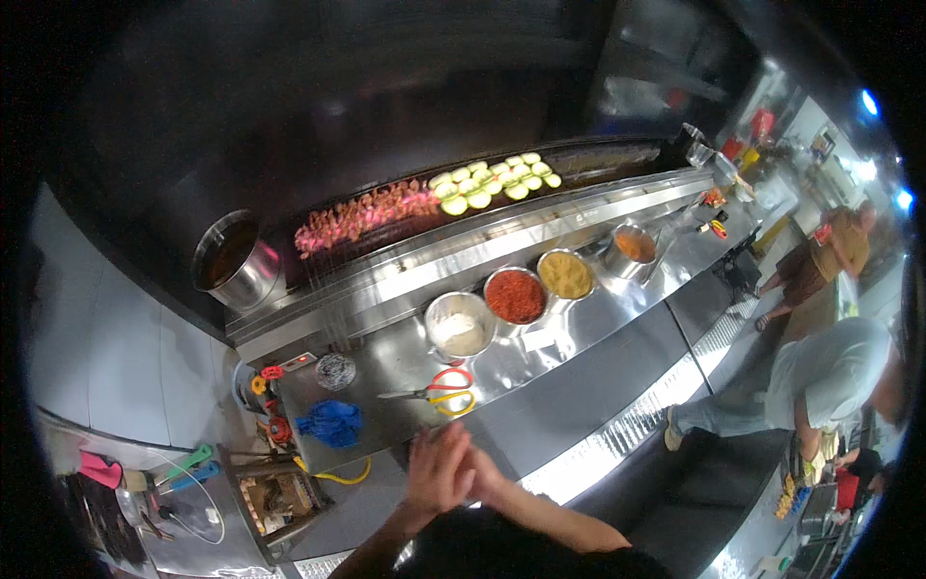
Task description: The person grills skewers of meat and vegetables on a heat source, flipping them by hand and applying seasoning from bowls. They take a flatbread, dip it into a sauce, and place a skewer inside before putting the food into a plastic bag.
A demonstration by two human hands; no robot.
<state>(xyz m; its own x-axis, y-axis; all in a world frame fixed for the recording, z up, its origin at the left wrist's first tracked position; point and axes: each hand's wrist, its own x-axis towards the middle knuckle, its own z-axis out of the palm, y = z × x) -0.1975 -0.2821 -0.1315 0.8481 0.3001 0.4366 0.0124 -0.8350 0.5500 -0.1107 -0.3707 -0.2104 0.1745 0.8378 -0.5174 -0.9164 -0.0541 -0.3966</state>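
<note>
My left hand (438, 467) and my right hand (481, 474) meet just off the near edge of a steel counter, blurred and overlapping, with no object visible in them. Scissors (434, 393) with a red and a yellow handle lie on the counter beyond them. Left of these are a blue crumpled glove or cloth (333, 423) and a steel scourer (336, 371). Steel pots of white powder (459, 329), red chili flakes (515, 295) and yellowish-brown powder (566, 273) stand behind. Meat skewers (362, 216) and pale green vegetable slices (492, 182) lie over the long grill.
A tall steel pot (235, 260) of dark liquid stands at the grill's left end. A pot of orange-brown seasoning (631, 250) is farther right. Red and yellow valves (271, 405) sit beside the counter's left end. A person in a white shirt (825, 376) bends over another counter at right.
</note>
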